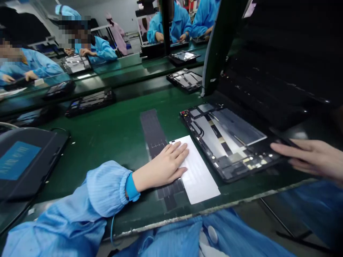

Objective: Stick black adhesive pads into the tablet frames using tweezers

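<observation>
My left hand (166,166) lies flat with its fingers stretched over a white sheet (202,178). Partly beneath the sheet and the wrist runs a long dark grey strip sheet (152,126) on the green bench. Right of the white sheet lies an opened tablet (223,142), its inner parts, ribbon cables and screen-side panels facing up. My right hand (313,157) is at the tablet's near right corner, its fingers closed about a slim dark tool (284,137). Motion blur hides the tool's exact kind and whether it touches the tablet.
A dark machine (24,160) with a blue label stands at the left. Opened tablets (186,79) lie along the line behind, another (91,101) at back left. A large dark panel (281,64) rises behind my tablet. Several co-workers in blue (99,48) sit across the line.
</observation>
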The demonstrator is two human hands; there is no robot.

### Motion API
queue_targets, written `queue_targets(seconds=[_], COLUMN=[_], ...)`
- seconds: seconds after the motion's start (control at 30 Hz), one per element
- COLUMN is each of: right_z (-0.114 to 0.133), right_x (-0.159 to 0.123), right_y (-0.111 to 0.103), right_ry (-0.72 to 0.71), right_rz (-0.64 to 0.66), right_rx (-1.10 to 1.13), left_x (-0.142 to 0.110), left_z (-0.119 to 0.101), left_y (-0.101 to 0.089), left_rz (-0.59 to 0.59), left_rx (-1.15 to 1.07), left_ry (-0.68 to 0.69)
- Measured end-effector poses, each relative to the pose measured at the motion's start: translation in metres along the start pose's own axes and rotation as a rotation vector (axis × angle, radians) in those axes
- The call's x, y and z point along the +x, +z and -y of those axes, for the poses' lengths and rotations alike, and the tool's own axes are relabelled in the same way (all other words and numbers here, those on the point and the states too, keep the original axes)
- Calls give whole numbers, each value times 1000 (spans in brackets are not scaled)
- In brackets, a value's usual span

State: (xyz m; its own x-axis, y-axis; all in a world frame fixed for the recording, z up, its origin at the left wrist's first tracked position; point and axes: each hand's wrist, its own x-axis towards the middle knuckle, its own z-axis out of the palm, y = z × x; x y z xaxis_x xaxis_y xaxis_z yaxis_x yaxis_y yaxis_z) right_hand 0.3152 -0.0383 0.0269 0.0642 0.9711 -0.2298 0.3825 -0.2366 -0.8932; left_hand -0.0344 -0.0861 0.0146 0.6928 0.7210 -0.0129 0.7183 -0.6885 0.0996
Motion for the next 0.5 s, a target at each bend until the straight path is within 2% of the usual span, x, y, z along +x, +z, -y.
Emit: queue_targets(seconds=[0.03, 0.1, 0.17, 0.2, 0.27, 0.37, 0.43, 0.5], right_z=[-5, 2, 28, 45, 77, 106, 107, 100], right_x=[1, 2, 2, 2, 5, 20, 32, 42], right_y=[-2, 3, 22, 36, 73, 129, 157, 173], right_ry=[-79, -351, -674, -747, -748, -588, -702, -839], right_rz=[-42, -196, -353, -370, -136, 291, 508, 628], right_rx=[-201, -531, -652, -625, -442, -278, -239, -243], left_x=[-2, -2, -1, -1, 1, 1, 1, 1], left_z=[-2, -5, -8, -9, -10, -10, -10, -10], left_y=[1, 2, 5, 6, 7, 7, 7, 6], left_rz=[6, 9, 6, 5, -1, -15, -26, -33], left_rx=[2, 6, 14, 18, 30, 45, 50, 52], left_ry=[-18, -41, -53, -54, -55, -46, -35, -25])
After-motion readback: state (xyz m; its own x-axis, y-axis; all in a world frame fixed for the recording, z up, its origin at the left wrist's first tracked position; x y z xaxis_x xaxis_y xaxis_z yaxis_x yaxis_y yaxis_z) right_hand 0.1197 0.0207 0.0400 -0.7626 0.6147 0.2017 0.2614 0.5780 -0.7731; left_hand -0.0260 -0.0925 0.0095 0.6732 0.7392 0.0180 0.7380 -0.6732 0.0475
